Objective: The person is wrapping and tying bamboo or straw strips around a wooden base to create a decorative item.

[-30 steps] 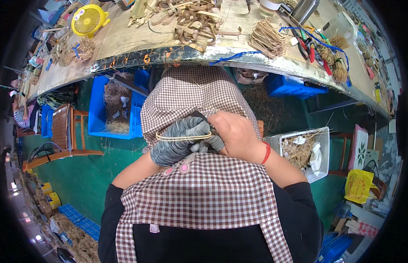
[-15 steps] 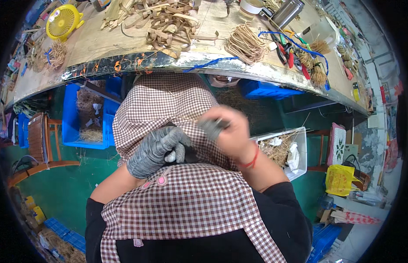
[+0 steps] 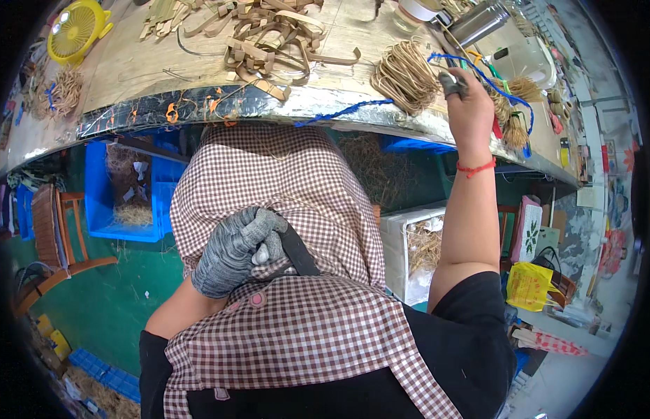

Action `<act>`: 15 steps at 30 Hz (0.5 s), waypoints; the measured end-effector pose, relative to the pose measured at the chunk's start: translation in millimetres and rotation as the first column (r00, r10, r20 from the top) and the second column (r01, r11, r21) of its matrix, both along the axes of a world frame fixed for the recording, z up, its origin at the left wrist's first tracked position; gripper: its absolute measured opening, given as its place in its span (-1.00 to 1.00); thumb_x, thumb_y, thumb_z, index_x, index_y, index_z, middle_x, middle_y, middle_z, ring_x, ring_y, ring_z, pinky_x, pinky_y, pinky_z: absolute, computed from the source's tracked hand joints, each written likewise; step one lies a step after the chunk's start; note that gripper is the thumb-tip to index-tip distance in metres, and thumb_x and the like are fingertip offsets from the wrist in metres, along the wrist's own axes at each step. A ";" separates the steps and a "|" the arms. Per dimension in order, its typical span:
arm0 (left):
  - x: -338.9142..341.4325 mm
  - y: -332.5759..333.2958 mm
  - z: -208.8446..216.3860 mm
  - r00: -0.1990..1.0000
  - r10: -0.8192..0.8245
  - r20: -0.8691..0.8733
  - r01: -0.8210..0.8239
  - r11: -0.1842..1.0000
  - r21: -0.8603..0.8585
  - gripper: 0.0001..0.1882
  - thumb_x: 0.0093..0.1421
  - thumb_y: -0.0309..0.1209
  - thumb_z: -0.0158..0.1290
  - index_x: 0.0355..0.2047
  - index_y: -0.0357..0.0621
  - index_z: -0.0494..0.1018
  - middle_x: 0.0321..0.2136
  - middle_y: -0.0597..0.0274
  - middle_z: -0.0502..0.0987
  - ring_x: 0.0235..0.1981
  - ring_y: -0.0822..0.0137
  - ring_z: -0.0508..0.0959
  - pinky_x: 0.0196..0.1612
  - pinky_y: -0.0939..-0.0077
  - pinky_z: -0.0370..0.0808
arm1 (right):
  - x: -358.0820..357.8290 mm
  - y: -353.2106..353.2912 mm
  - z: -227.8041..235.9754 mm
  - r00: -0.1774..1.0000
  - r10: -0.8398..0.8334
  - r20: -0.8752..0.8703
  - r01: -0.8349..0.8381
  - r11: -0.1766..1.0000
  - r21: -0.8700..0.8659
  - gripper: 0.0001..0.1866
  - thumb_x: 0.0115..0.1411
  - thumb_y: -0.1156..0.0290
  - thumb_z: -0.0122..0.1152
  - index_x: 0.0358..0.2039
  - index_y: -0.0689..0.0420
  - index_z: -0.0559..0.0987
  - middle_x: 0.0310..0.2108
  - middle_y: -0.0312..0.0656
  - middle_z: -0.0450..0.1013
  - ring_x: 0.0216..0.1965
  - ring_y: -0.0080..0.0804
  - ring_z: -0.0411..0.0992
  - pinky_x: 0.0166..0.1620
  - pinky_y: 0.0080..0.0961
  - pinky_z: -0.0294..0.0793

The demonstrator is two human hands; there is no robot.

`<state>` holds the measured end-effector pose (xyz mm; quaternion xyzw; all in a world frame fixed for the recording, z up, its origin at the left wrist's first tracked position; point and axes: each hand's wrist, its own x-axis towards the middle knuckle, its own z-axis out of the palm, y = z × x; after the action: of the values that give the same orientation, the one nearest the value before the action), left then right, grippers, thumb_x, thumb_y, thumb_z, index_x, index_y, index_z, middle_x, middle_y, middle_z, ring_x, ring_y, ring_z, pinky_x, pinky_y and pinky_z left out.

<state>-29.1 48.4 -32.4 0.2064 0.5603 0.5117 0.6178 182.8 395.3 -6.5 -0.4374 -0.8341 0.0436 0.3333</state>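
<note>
My left hand (image 3: pixel 232 249), in a grey knitted glove, is closed in my lap. A flat black strip (image 3: pixel 299 251) sticks out from its fingers and lies against the checked apron (image 3: pixel 269 157). My right hand (image 3: pixel 471 106) is bare apart from grey finger covers and reaches over the table's right side. Its fingers are curled in; whatever they close on is hidden, among hand tools of which only red and green parts of handles show. Left of that hand lies a coil of tan cord (image 3: pixel 406 78). A blue cord (image 3: pixel 506 91) runs beside it.
Flat brown strips (image 3: pixel 272 42) heap on the table (image 3: pixel 349 31). At the back stand a jar (image 3: pixel 414 14) and a metal flask (image 3: pixel 478 24); a yellow fan (image 3: pixel 77 31) is at far left. Blue crates (image 3: pixel 122 195) and a white bin (image 3: pixel 409 258) of straw stand below.
My right hand has gone from beside my left hand in the lap, forward and right, to the tools on the table. My left hand stays closed; the black strip now shows more. The view has shifted slightly.
</note>
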 end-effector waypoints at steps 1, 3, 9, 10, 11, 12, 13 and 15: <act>-1.9 1.4 -1.4 1.000 0.002 0.006 -0.002 1.000 -0.009 -0.63 0.41 -0.27 -0.16 -0.28 -0.36 0.49 -0.62 0.27 0.48 -0.63 0.56 0.38 -0.48 0.67 0.37 | -2.5 -3.1 -0.7 0.997 -0.007 -0.078 0.003 0.998 -0.061 -0.72 0.05 0.49 0.27 -0.17 0.03 0.62 -0.25 -0.09 0.58 -0.25 -0.16 0.56 -0.21 -0.37 0.52; -6.0 3.1 -6.5 0.999 -0.003 0.033 0.004 1.000 -0.016 -0.63 0.41 -0.26 -0.17 -0.27 -0.35 0.49 -0.59 0.26 0.50 -0.62 0.54 0.40 -0.46 0.66 0.38 | -16.8 -9.5 -12.9 0.954 0.188 -0.232 -0.218 0.970 -0.109 -0.70 0.04 0.51 0.28 -0.16 0.05 0.61 -0.29 -0.07 0.58 -0.28 -0.18 0.57 -0.22 -0.39 0.53; -10.6 8.4 -4.3 0.998 0.023 -0.052 -0.026 0.998 -0.053 -0.60 0.42 -0.22 -0.20 -0.25 -0.32 0.49 -0.59 0.27 0.50 -0.59 0.51 0.41 -0.46 0.64 0.37 | -113.0 -49.8 -11.0 0.918 0.305 0.254 -0.204 0.912 -0.357 -0.68 0.13 0.31 0.20 -0.12 0.15 0.51 -0.37 0.06 0.56 -0.29 0.04 0.54 -0.21 -0.13 0.51; -12.3 9.3 -4.1 0.999 0.027 -0.034 -0.028 0.998 -0.058 -0.60 0.42 -0.23 -0.20 -0.26 -0.32 0.49 -0.59 0.27 0.49 -0.59 0.50 0.41 -0.45 0.65 0.38 | -122.5 -45.9 -12.3 0.918 0.304 0.253 -0.203 0.911 -0.358 -0.68 0.13 0.31 0.20 -0.12 0.15 0.51 -0.37 0.06 0.56 -0.29 0.04 0.54 -0.21 -0.13 0.51; -13.9 9.6 -5.2 0.999 0.025 -0.034 -0.027 0.998 -0.058 -0.60 0.42 -0.23 -0.20 -0.26 -0.32 0.49 -0.59 0.27 0.49 -0.59 0.50 0.41 -0.45 0.65 0.38 | -131.4 -40.9 -13.4 0.890 0.264 0.372 -0.125 0.925 -0.359 -0.68 0.12 0.33 0.18 -0.10 0.15 0.52 -0.33 0.06 0.56 -0.26 0.04 0.53 -0.19 -0.13 0.51; -13.9 7.6 -5.9 0.998 0.058 -0.002 -0.058 0.997 -0.054 -0.62 0.40 -0.24 -0.18 -0.27 -0.32 0.51 -0.58 0.26 0.52 -0.61 0.54 0.39 -0.48 0.67 0.36 | -137.8 -37.4 -13.8 0.844 0.230 0.485 -0.051 0.934 -0.354 -0.67 0.12 0.35 0.16 -0.09 0.14 0.54 -0.29 0.06 0.56 -0.23 0.04 0.53 -0.18 -0.13 0.50; -13.6 6.1 -5.9 0.995 0.090 0.031 -0.088 0.995 -0.050 -0.63 0.39 -0.26 -0.16 -0.29 -0.31 0.53 -0.56 0.24 0.55 -0.63 0.57 0.37 -0.50 0.70 0.35 | -141.3 -34.1 -17.4 0.844 0.233 0.484 -0.053 0.933 -0.357 -0.67 0.12 0.35 0.16 -0.09 0.14 0.54 -0.29 0.06 0.56 -0.23 0.04 0.53 -0.18 -0.13 0.50; -14.3 5.7 -6.2 0.996 0.086 -0.020 -0.086 0.996 -0.026 -0.63 0.39 -0.26 -0.16 -0.29 -0.32 0.53 -0.56 0.24 0.55 -0.63 0.58 0.37 -0.51 0.71 0.35 | -146.0 -30.1 -26.9 0.803 0.226 0.551 -0.069 0.954 -0.292 -0.77 0.04 0.38 0.18 -0.27 0.16 0.53 -0.36 -0.01 0.57 -0.29 0.02 0.55 -0.21 -0.15 0.53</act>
<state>-43.4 54.1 -38.7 0.1787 0.5810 0.5284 0.5927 36.9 365.3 -33.4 -0.4026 -0.9144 0.0427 0.0001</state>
